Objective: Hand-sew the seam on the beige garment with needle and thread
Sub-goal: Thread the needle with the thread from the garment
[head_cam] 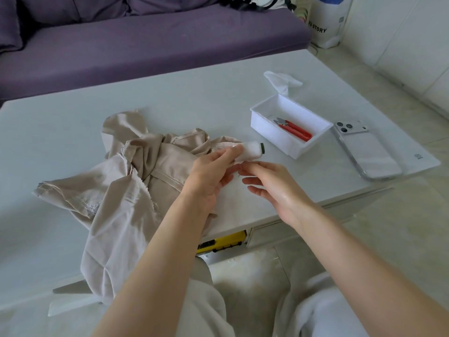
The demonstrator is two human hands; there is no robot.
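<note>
The beige garment (126, 190) lies crumpled on the pale table (73, 122), one part hanging over the near edge. My left hand (211, 173) holds a white thread spool (252, 152) with a dark end above the garment's right side. My right hand (269, 183) is just below the spool, thumb and forefinger pinched together close to it; the thread and any needle are too fine to make out.
A white open box (264, 117) holds red thread snips (294, 128). A white tissue (281, 81) lies behind the box and a white phone (364, 149) to its right. A purple sofa (145, 45) stands beyond the table. My knees are under the near edge.
</note>
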